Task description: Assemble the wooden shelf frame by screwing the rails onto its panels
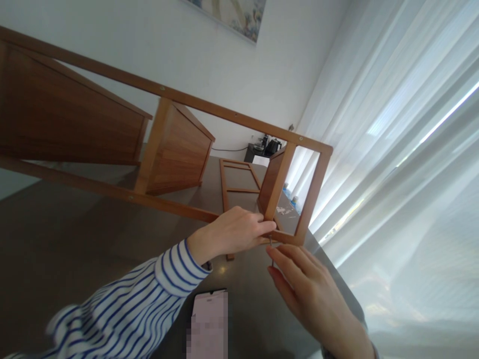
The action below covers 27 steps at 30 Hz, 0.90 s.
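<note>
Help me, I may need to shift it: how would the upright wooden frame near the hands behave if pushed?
The wooden frame would probably feel fairly stiff, since crosspieces join its long rails. It may swing awkwardly, being so long. The panels behind it may wobble, as their far ends look unjoined.

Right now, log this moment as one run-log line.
Left hand: touching long brown wooden frame | Right hand: holding thin metal rod at frame's lower rail | Nearby: rectangular pinkish phone on dark grey table
</note>
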Motion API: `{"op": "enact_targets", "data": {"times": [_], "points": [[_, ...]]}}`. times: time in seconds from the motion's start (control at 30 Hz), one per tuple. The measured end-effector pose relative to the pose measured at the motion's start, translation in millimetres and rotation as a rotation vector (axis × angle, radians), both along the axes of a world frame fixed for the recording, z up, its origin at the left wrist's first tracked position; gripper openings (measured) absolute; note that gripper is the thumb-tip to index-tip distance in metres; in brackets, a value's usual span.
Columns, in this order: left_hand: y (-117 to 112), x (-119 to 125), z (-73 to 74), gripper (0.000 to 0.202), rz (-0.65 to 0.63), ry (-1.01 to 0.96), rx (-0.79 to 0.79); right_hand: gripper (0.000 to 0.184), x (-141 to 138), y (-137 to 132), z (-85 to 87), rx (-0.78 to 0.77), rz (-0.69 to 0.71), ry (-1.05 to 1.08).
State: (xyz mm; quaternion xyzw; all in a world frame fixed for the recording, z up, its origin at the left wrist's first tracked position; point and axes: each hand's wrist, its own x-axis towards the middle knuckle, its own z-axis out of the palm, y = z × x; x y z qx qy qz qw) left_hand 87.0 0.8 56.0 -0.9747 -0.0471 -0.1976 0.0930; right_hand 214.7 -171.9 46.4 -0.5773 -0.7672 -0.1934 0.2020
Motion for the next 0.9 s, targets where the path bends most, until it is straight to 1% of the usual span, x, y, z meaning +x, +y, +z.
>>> {"op": "enact_targets", "data": {"times": [0.1, 0.17, 0.23, 0.33, 0.37, 0.43, 0.5, 0.53, 0.57, 0.6, 0.63, 0.67, 0.73, 0.8, 0.83, 0.9], "points": [[0, 0, 0.9, 0.023, 0.008, 0.003, 0.000, 0.026, 0, 2, 5.5, -0.011, 0.035, -0.066], [-1, 0, 2.0, 0.023, 0.005, 0.008, 0.004, 0.023, 1, 4, 5.6, 0.016, 0.052, -0.078], [-1, -1, 3.1, 0.024, 0.002, 0.009, 0.003, 0.019, 3, 8, 3.2, 0.063, 0.063, -0.070], [-1, -1, 3.4, 0.023, 0.001, 0.009, -0.006, 0.006, 1, 14, -4.1, 0.151, 0.049, -0.035], [-1, -1, 3.2, 0.023, 0.001, 0.011, -0.008, 0.003, -1, 17, -7.3, 0.185, 0.031, -0.019], [-1, -1, 2.7, 0.024, 0.003, 0.013, -0.010, 0.011, -7, 23, -13.9, 0.268, -0.036, 0.051], [-1, -1, 2.4, 0.024, 0.004, 0.013, -0.013, 0.018, -14, 28, -20.1, 0.345, -0.142, 0.202], [-1, -1, 2.5, 0.025, 0.004, 0.013, -0.016, 0.017, -17, 31, -22.6, 0.369, -0.194, 0.304], [-1, -1, 2.8, 0.025, 0.004, 0.014, -0.020, 0.013, -20, 32, -24.5, 0.382, -0.234, 0.406], [-1, -1, 3.2, 0.026, 0.004, 0.015, -0.024, 0.006, -21, 33, -25.8, 0.382, -0.255, 0.495], [-1, -1, 3.6, 0.026, 0.003, 0.015, -0.027, 0.007, -22, 33, -26.3, 0.376, -0.255, 0.553], [-1, -2, 4.0, 0.027, 0.004, 0.014, -0.030, 0.014, -21, 33, -26.2, 0.360, -0.231, 0.566], [-1, -2, 4.5, 0.026, 0.003, 0.014, -0.026, 0.022, -15, 30, -23.9, 0.296, -0.131, 0.476], [-1, -2, 4.2, 0.025, 0.007, 0.014, -0.017, 0.024, -7, 25, -19.8, 0.192, -0.014, 0.328], [-1, -2, 3.8, 0.025, 0.008, 0.011, -0.013, 0.027, -3, 23, -17.3, 0.141, 0.029, 0.271], [-1, -1, 2.7, 0.025, 0.005, -0.001, -0.009, 0.034, 5, 17, -11.8, 0.065, 0.065, 0.201]]}}
